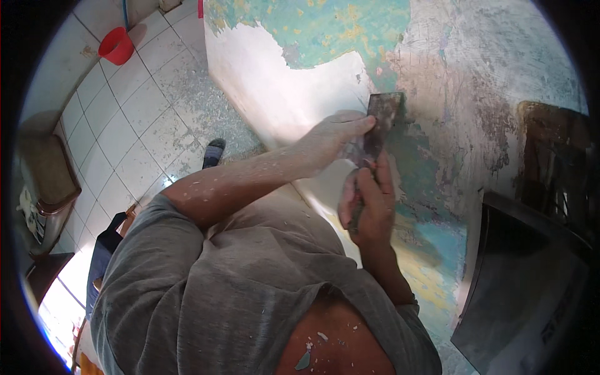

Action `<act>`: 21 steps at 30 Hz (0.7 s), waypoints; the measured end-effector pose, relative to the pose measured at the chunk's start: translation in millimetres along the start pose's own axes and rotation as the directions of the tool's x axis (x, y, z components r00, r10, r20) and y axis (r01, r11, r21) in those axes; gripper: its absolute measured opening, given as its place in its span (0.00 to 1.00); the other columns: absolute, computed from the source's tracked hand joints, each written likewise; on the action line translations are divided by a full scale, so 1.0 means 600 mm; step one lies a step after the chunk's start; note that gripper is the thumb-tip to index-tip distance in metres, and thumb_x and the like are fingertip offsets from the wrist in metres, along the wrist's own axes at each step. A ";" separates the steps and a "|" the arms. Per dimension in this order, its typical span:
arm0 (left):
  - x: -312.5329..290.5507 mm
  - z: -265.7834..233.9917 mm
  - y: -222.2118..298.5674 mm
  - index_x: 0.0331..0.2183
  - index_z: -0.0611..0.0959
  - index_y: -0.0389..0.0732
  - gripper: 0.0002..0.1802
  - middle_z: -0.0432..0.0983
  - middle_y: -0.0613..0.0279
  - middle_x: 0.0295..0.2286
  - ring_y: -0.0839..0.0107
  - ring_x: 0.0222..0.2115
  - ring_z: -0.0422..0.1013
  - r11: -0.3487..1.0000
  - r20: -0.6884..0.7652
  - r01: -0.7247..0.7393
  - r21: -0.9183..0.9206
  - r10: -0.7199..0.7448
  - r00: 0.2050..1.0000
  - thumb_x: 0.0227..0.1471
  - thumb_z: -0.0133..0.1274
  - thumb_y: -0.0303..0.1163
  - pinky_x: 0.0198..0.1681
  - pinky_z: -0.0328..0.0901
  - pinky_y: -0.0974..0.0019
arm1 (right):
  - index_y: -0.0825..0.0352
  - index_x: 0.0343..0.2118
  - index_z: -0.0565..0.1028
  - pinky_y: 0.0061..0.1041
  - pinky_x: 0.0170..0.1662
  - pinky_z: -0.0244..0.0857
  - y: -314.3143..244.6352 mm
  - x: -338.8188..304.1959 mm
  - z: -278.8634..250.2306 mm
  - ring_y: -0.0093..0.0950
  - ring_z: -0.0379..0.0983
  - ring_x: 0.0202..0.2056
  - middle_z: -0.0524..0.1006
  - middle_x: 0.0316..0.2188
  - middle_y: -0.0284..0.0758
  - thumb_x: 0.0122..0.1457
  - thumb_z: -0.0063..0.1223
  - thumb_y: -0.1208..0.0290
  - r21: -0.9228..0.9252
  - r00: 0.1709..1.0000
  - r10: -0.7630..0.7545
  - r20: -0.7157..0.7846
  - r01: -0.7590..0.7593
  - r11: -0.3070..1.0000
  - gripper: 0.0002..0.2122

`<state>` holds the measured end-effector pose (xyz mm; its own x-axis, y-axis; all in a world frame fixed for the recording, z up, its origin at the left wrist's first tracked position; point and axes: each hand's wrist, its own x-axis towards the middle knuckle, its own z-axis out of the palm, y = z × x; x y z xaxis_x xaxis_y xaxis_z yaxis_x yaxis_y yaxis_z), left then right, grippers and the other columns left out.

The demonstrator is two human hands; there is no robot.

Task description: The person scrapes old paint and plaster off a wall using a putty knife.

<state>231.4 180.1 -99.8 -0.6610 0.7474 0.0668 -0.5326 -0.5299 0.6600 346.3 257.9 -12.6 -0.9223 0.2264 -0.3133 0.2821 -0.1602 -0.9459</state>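
A scraper (385, 115) with a wide, stained metal blade is held up against a wall (431, 81) of peeling paint. My right hand (374, 203) wraps round its handle, just below the blade. With the thumb on the blade's left edge, my left hand (344, 137) grips the scraper from the side; its other fingers are partly hidden. Turquoise paint (344, 31) with yellow specks covers the wall's upper part, beside a bare white patch (269, 62). Greyish scraped plaster shows to the right. Paint flakes and dust cling to my left forearm and shirt.
A red bucket (117, 45) stands on the white tiled floor (150, 94), where flakes lie scattered along the wall's foot. My foot in dark footwear (214, 153) is close by. A large dark panel (525, 281) is at the lower right, and a wooden-framed chair (50, 169) at the left.
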 end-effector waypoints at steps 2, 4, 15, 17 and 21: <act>-0.006 -0.008 0.004 0.45 0.75 0.38 0.21 0.73 0.63 0.37 0.77 0.36 0.69 0.981 -0.016 0.112 -0.156 -0.116 0.993 0.66 0.45 0.47 0.40 0.66 0.69 | 0.63 0.69 0.50 0.18 0.13 0.54 0.014 0.007 -0.001 0.18 0.57 0.12 0.67 0.22 0.31 0.66 0.37 0.76 -0.004 1.000 -0.011 -0.017 0.011 1.000 0.28; -0.011 0.001 -0.001 0.45 0.75 0.37 0.22 0.74 0.63 0.36 0.76 0.37 0.69 0.981 -0.017 0.129 -0.147 -0.133 0.991 0.66 0.45 0.48 0.41 0.67 0.68 | 0.63 0.69 0.50 0.18 0.13 0.54 0.017 -0.001 -0.009 0.18 0.57 0.12 0.66 0.22 0.31 0.66 0.37 0.76 -0.007 0.999 -0.022 -0.026 0.022 1.000 0.28; -0.009 0.014 -0.012 0.44 0.75 0.38 0.20 0.75 0.63 0.35 0.75 0.36 0.72 0.977 -0.033 0.102 -0.186 -0.110 0.993 0.66 0.46 0.46 0.41 0.69 0.67 | 0.64 0.69 0.49 0.18 0.13 0.54 0.003 0.000 -0.027 0.19 0.57 0.10 0.67 0.22 0.32 0.65 0.35 0.76 0.063 0.997 0.053 0.056 -0.057 0.996 0.28; -0.004 0.013 -0.016 0.44 0.76 0.38 0.19 0.76 0.63 0.35 0.74 0.34 0.73 0.978 -0.039 0.082 -0.191 -0.091 0.995 0.66 0.46 0.46 0.40 0.70 0.68 | 0.64 0.69 0.49 0.18 0.13 0.55 -0.011 -0.001 -0.020 0.19 0.56 0.10 0.67 0.22 0.32 0.66 0.36 0.75 0.006 0.997 0.057 0.044 -0.057 0.998 0.28; 0.007 -0.008 -0.004 0.45 0.76 0.38 0.20 0.75 0.63 0.35 0.75 0.36 0.73 0.982 -0.042 0.048 -0.185 -0.056 0.998 0.66 0.46 0.46 0.41 0.69 0.68 | 0.64 0.69 0.50 0.18 0.13 0.55 0.017 0.025 -0.003 0.18 0.56 0.10 0.68 0.21 0.32 0.66 0.37 0.73 -0.102 0.996 -0.091 0.011 0.091 0.991 0.28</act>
<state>227.3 182.6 -104.5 -0.6515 0.7586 -0.0021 -0.6520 -0.5585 0.5127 335.7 261.6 -27.3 -0.9469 0.2294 -0.2253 0.2221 -0.0400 -0.9742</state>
